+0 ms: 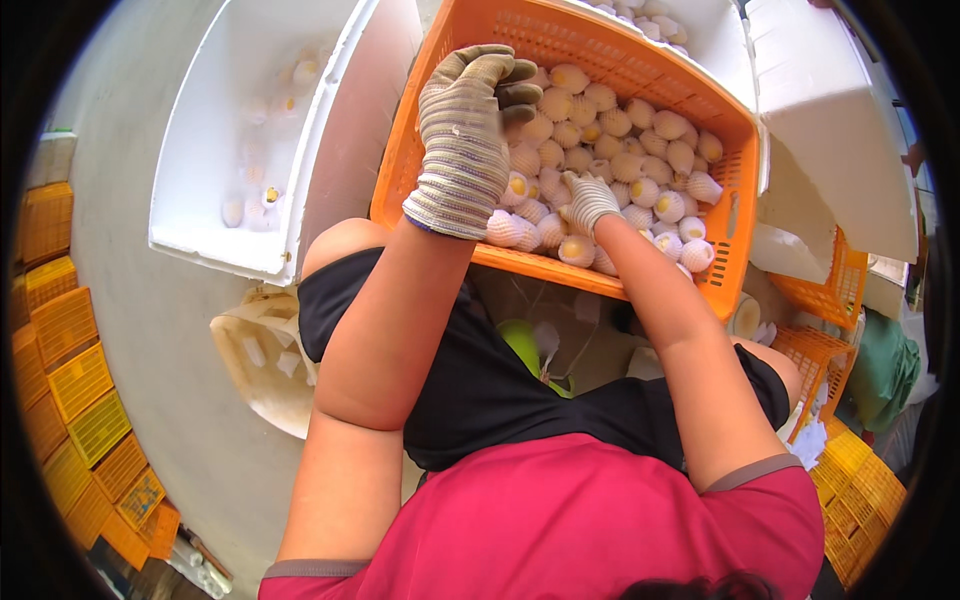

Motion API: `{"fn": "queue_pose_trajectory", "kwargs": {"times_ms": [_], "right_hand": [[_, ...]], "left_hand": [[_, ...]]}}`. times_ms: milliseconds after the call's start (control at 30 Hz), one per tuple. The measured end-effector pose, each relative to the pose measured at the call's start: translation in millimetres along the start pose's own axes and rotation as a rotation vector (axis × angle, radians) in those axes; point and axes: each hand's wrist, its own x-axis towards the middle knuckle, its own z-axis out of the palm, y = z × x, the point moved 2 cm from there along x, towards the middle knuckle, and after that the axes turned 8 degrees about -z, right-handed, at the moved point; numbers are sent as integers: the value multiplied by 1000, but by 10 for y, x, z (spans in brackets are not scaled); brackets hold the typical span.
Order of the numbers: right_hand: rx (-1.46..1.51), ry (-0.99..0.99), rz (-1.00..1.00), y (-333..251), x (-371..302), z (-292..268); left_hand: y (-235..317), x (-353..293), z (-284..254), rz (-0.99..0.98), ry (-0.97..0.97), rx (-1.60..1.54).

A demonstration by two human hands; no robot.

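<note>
An orange plastic crate (560, 275) stands in front of my knees, holding many pale round fruits (655, 165) in white foam nets. Some show a yellow patch through the net. My left hand (470, 130), in a striped glove with dark fingertips, is raised over the crate's left side. Its fingers bend loosely to the right and are apart, with nothing visible in them. My right hand (592, 202), gloved too, reaches down among the fruits near the crate's front. Its fingers curl downward, and whatever lies under them is hidden.
A white foam box (225, 120) with several netted fruits stands to the left. Another white foam box (725, 45) with fruits is behind the crate. Yellow and orange crates (80, 390) line the far left; more orange crates (810, 350) stand right. A whitish tub (250, 360) sits by my left knee.
</note>
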Motion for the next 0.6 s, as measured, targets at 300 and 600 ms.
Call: {"fn": "queue_pose_trajectory", "kwargs": {"times_ms": [300, 600], "right_hand": [[2134, 90, 85, 237, -467, -200], [2046, 349, -132, -114, -1159, -549]], "left_hand": [[-388, 28, 146, -180, -138, 493], [-990, -102, 182, -179, -546, 944]]}}
